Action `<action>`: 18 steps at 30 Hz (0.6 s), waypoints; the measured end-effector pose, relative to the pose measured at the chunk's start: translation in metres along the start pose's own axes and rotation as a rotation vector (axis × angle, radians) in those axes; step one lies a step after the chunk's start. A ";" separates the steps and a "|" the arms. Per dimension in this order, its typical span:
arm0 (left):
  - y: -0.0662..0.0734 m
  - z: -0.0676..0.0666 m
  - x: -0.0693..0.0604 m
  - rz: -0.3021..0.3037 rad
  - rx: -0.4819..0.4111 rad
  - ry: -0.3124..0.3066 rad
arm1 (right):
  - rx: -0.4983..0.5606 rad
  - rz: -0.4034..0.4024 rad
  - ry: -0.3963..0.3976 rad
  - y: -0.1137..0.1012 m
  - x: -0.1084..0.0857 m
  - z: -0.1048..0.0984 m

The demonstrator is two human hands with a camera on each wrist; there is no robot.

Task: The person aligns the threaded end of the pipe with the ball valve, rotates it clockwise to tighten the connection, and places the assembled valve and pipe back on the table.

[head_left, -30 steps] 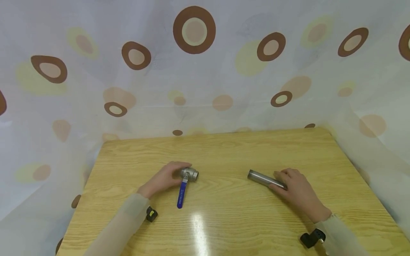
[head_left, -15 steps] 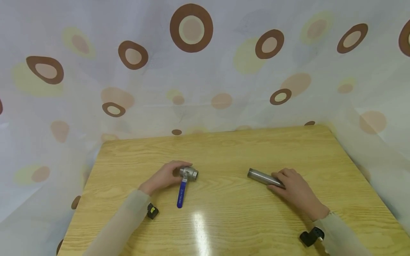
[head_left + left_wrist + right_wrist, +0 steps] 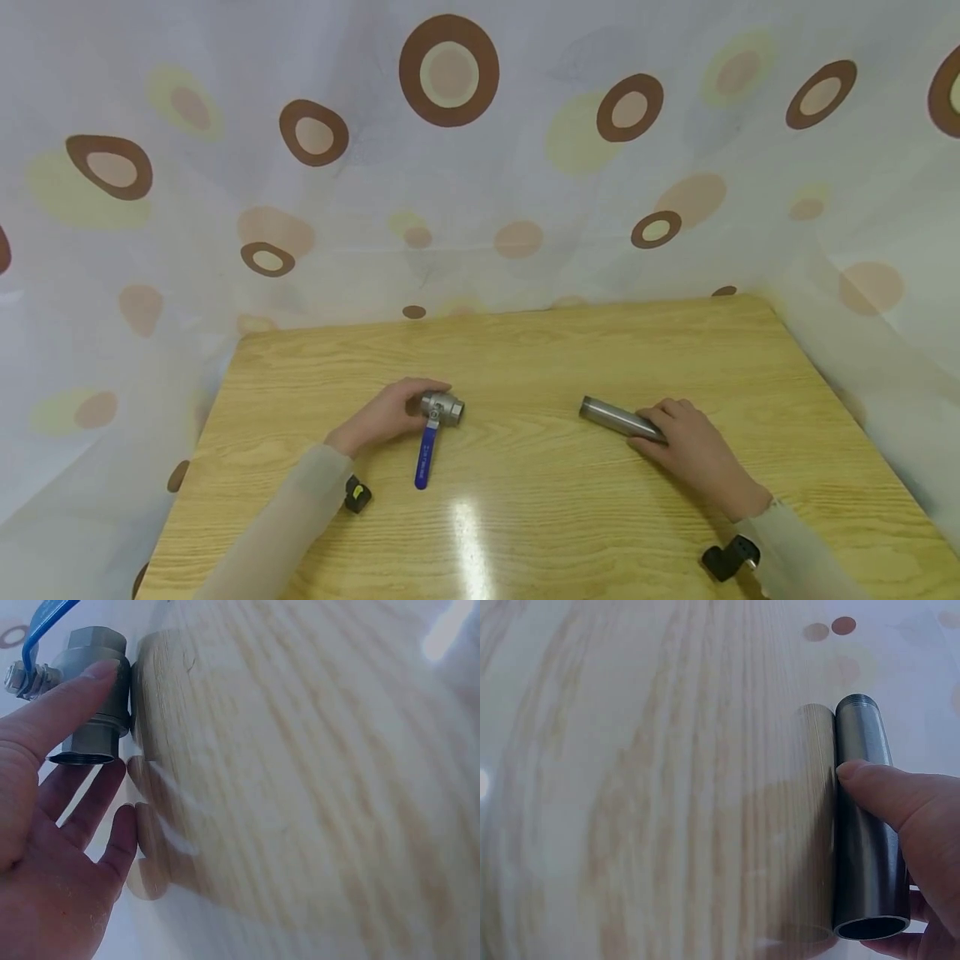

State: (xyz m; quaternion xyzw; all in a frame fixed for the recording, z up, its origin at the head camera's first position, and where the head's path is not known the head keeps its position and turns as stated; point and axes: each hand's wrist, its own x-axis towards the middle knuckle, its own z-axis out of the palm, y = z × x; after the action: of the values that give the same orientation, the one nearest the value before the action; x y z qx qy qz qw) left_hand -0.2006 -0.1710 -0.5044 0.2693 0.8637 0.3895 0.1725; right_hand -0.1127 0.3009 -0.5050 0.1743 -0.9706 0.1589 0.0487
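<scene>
On the left of the table in the head view, my left hand (image 3: 386,412) grips a steel ball valve (image 3: 448,408) with a blue lever handle (image 3: 424,458) that points toward me. In the left wrist view, the thumb (image 3: 79,694) lies across the valve body (image 3: 94,649), and some of the other fingers show below its threaded opening. Farther right, my right hand (image 3: 693,446) holds a steel pipe (image 3: 611,414) lying on the table. The right wrist view shows the thumb (image 3: 877,787) along the pipe (image 3: 866,862), whose far end is threaded; fingers behind it are mostly hidden.
Both things rest on a glossy wood-grain table (image 3: 517,517). A wide stretch of tabletop separates the valve from the pipe. White sheeting (image 3: 517,183) with brown and yellow circles rises behind the table and at both sides.
My right hand has shifted slightly at the near end of the pipe. The valve and my left hand have stayed in place; the head view has moved a little.
</scene>
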 end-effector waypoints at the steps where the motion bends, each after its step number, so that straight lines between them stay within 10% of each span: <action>1: 0.000 0.000 0.000 0.001 0.000 -0.001 | 0.000 -0.002 0.004 0.000 0.000 0.000; 18: -0.002 0.001 0.001 0.007 -0.024 0.007 | 0.005 -0.004 0.011 -0.002 -0.002 -0.003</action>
State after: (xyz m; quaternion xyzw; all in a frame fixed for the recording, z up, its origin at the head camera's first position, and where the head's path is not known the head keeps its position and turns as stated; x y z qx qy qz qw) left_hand -0.2020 -0.1710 -0.5069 0.2692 0.8586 0.4013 0.1714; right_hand -0.1102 0.3012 -0.5018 0.1755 -0.9695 0.1621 0.0539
